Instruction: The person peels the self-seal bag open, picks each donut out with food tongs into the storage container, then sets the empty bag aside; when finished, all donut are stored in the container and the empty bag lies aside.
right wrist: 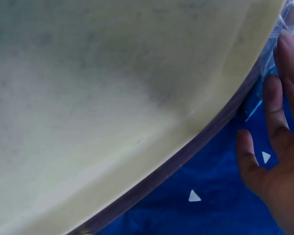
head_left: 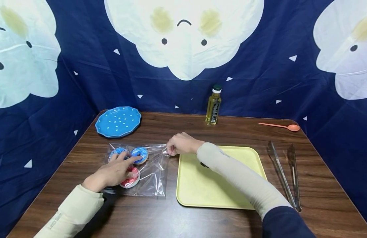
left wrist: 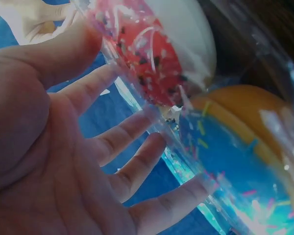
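Note:
A clear plastic bag (head_left: 155,177) lies flat at the left of the table with donuts inside. Two are blue-iced, one a blue donut (head_left: 140,155) with sprinkles; the third is a red-iced donut (head_left: 130,178). My left hand (head_left: 113,170) rests on the bag over the donuts, its fingers spread. In the left wrist view those fingers touch the film beside the red donut (left wrist: 147,58) and a blue donut (left wrist: 240,161). My right hand (head_left: 183,144) pinches the bag's upper right corner, near the yellow tray's edge.
A yellow tray (head_left: 219,185) sits right of the bag, under the right forearm. Farther right are metal tongs (head_left: 281,175) and an orange spoon (head_left: 278,126). An oil bottle (head_left: 213,107) stands at the back, and a blue dotted plate (head_left: 118,121) lies back left.

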`<state>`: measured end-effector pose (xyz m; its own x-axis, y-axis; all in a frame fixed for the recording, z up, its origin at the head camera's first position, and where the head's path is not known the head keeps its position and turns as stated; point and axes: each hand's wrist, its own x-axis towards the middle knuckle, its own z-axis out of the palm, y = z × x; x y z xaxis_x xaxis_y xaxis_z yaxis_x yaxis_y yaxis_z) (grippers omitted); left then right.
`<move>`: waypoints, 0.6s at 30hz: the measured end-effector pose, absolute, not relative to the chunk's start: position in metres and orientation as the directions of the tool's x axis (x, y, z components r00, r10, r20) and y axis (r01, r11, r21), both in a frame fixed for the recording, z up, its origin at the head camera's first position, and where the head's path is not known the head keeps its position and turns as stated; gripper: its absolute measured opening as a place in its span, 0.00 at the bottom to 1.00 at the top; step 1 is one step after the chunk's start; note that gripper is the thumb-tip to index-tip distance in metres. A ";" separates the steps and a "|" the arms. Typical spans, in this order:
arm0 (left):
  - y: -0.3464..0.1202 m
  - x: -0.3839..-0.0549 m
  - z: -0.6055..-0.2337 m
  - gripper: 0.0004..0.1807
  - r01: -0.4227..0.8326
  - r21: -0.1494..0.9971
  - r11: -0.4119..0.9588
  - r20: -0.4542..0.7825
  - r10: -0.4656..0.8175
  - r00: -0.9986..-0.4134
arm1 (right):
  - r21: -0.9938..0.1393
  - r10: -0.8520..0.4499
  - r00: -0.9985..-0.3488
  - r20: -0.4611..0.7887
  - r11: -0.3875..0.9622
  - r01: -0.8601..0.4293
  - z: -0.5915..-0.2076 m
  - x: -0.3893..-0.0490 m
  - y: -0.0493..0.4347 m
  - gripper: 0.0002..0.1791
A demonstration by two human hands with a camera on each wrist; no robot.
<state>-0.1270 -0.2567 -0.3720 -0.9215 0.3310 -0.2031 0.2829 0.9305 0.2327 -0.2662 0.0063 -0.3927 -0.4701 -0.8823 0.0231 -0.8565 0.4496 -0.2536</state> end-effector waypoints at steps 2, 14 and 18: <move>-0.258 -0.127 -0.372 0.32 0.284 0.233 0.930 -0.201 0.332 -0.922 | -0.255 -0.881 -0.473 0.017 0.454 -0.854 -0.393 -0.265 0.005 0.09; -0.256 -0.127 -0.373 0.32 0.275 0.215 0.937 -0.201 0.318 -0.927 | -0.228 -0.903 -0.418 -0.099 0.430 -0.874 -0.393 -0.243 -0.020 0.08; -0.256 -0.128 -0.372 0.33 0.268 0.213 0.940 -0.206 0.311 -0.928 | -0.237 -0.917 -0.387 -0.101 0.400 -0.886 -0.395 -0.238 -0.026 0.07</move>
<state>-0.1276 -0.2560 -0.3724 -0.9277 0.3114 -0.2061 0.2681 0.9395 0.2130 -0.2382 -0.0262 -0.3954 -0.3867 -0.9167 -0.1009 -0.8856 0.3996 -0.2366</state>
